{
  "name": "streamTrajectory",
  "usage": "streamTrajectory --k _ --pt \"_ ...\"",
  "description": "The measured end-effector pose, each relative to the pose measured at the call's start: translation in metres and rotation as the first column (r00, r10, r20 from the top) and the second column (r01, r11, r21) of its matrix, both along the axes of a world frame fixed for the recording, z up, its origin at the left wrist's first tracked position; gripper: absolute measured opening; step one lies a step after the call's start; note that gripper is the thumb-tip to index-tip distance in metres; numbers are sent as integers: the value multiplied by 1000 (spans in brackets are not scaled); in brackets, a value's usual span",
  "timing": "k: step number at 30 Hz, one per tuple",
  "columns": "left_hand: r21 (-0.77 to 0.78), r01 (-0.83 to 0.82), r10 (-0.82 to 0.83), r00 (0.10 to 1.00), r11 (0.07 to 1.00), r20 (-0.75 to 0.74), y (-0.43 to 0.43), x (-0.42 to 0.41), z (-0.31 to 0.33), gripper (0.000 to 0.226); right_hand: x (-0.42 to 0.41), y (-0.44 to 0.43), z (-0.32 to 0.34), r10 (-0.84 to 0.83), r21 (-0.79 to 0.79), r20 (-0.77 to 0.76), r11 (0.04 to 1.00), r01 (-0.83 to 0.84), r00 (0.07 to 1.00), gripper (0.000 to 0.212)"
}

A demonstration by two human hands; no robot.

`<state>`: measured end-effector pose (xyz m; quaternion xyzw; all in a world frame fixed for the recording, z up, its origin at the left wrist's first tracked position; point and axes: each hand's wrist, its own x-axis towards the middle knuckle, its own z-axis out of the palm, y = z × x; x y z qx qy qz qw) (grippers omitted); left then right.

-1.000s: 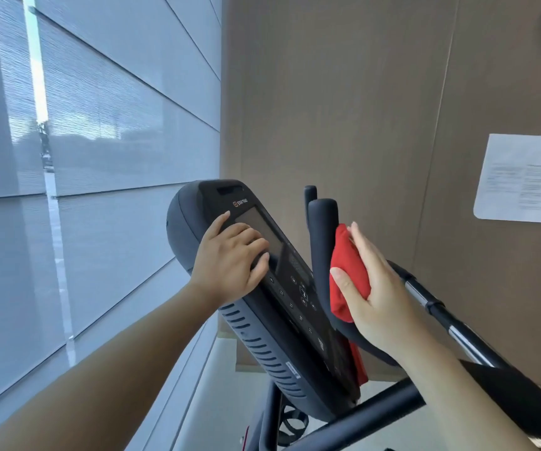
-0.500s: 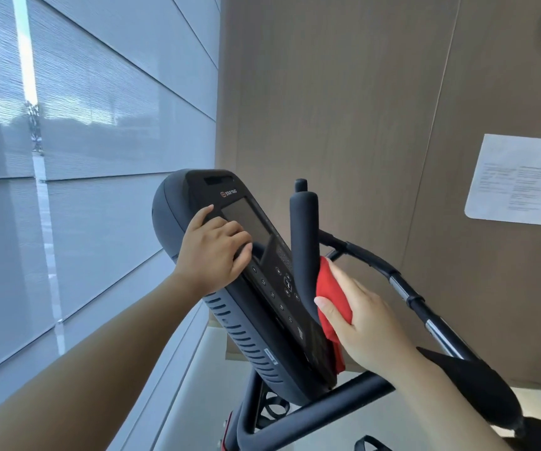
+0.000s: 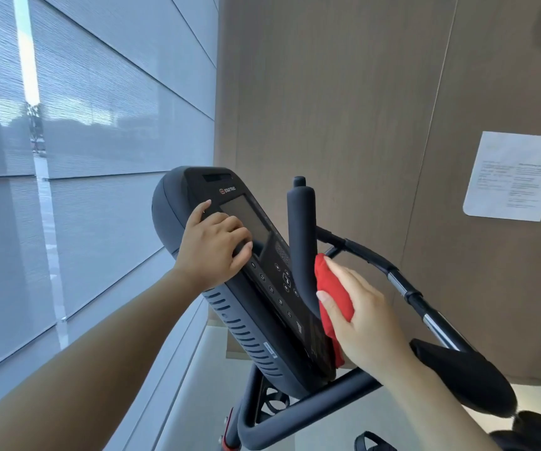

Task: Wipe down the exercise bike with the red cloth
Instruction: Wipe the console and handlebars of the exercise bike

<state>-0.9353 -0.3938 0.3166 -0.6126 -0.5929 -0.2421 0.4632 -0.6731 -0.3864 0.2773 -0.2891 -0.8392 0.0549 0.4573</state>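
Observation:
The exercise bike's dark console point(image 3: 197, 190) tilts up in the middle of the view, with a screen and rows of buttons. My left hand point(image 3: 212, 247) rests on the console's left edge, fingers curled over the screen's lower corner. An upright black handlebar grip point(image 3: 300, 229) stands just right of the console. My right hand point(image 3: 360, 317) holds the red cloth point(image 3: 331, 294) pressed against the lower part of that grip, thumb and fingers wrapped round the cloth. Part of the cloth hangs down behind the console.
A curved black and chrome handlebar point(image 3: 405, 288) runs to the right, ending in a padded black armrest point(image 3: 464, 379). The bike's lower frame tube point(image 3: 295, 418) crosses below. Window blinds point(image 3: 83, 157) fill the left; a wood wall with a paper notice point(image 3: 513, 177) stands behind.
My right hand with the red cloth has slid down the upright grip from near its top to its lower part. My left hand has stayed on the console.

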Motion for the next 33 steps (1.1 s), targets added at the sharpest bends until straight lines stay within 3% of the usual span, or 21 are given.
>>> streamTrajectory --k 6,12,15,18,24,30,33 --pt "-153 85 -93 995 984 -43 -8 -8 8 36 -31 -12 37 -46 124 -188 990 70 981 51" --pt "-108 198 -198 980 974 12 -15 -24 26 27 -58 -23 83 -171 235 -397 931 280 902 48" --pt "-117 172 -177 984 978 -33 -12 -32 24 30 -73 -24 92 -237 287 -197 914 287 951 49" --pt "-128 149 -161 983 981 -89 -8 -36 21 35 -86 -15 76 -429 359 74 854 377 900 52" --pt "-137 130 -145 983 982 -110 -2 -37 18 45 -84 -17 38 -480 364 61 827 428 875 54" --pt "-158 109 -130 983 982 -132 -3 -39 18 45 -81 -26 29 -410 140 -157 891 431 899 57" --pt "-160 116 -137 982 980 -127 -3 -38 18 46 -86 -25 29 -405 82 -161 903 421 900 60"
